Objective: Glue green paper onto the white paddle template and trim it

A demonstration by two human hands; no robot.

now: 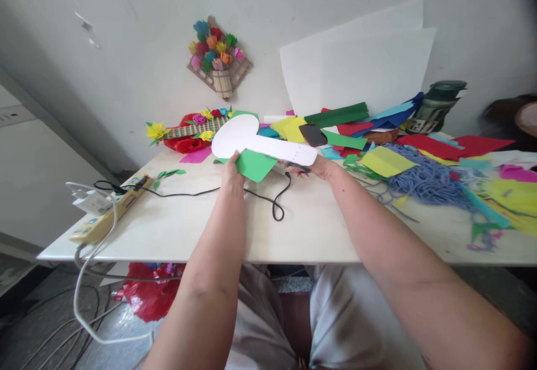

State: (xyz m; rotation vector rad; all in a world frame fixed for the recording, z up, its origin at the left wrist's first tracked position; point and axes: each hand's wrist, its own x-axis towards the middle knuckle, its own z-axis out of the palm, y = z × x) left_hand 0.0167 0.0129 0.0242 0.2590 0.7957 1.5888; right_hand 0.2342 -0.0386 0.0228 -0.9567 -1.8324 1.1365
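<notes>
Nearest, in front of the white cutout (268,145), pale trousers (268,319) show below the edge of the tabletop (310,224). A power strip (111,210) lies to the cutout's left, and a black cable (184,194) loops just in front of it. The cutout, rounded at one end with a long straight neck, is held over the middle of the tabletop. The left hand (234,167) pinches its near edge together with green paper (258,165); the right hand (322,167), at the neck's tip, grips black-handled scissors (298,166), their blades hidden. Right of the cutout lie yellow paper (388,161) and tangled blue yarn (436,177). Just behind its neck is a dark smartphone (313,134); behind its rounded end, a flower-trimmed craft piece (188,130). A green bottle (436,107) is behind it, far right. Farthest, on the wall above the cutout's rounded end, hangs a paper-flower basket (222,82); white sheets (356,71) lean behind its neck.
</notes>
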